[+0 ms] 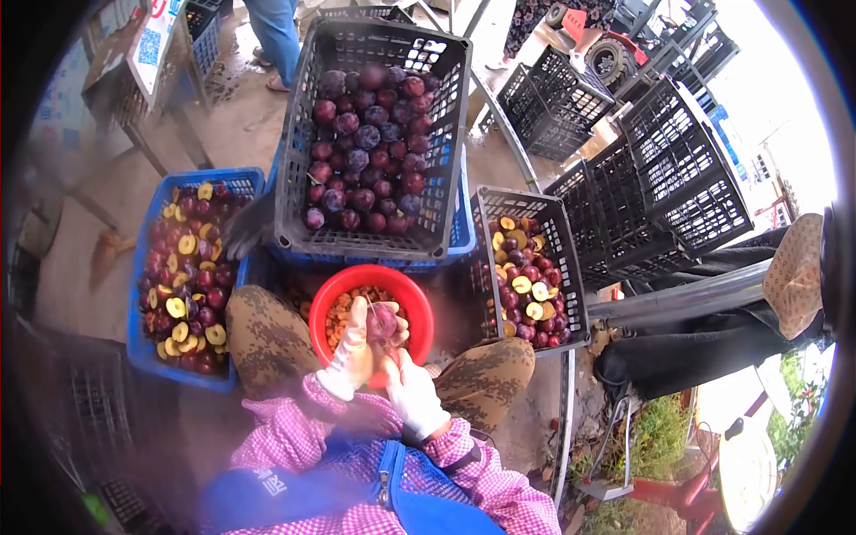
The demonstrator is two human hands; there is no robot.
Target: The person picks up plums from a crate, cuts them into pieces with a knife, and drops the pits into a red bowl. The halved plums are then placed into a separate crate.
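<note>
Pink-checked sleeves and a blue apron strap fill the bottom of the view, and from them both gloved hands rise over the lap. Nearer of the two, the right hand [415, 392] in its white glove is curled partly closed just below the fruit; whether it grips a tool or only steadies the plum cannot be made out. Just above and to its left, the left hand [355, 349] is wrapped around a round purple plum [382, 321], fingers closed on it from the left side, so the fruit sits up and a little left of the right hand, touching both gloves.

Directly under the plum stands a red plastic bucket [419, 308] between the camouflage-trousered knees, holding small orange-brown pits. On the floor to the left lies a blue plastic crate [138, 348] of halved plums showing yellow flesh; to the right, a black lattice crate [571, 267] holds more halves. Beyond the bucket, a grey lattice crate [299, 178] of whole purple plums rests on another blue crate. Farther right, empty black crates [678, 169] are stacked, and another person's legs stand at the far edge.
</note>
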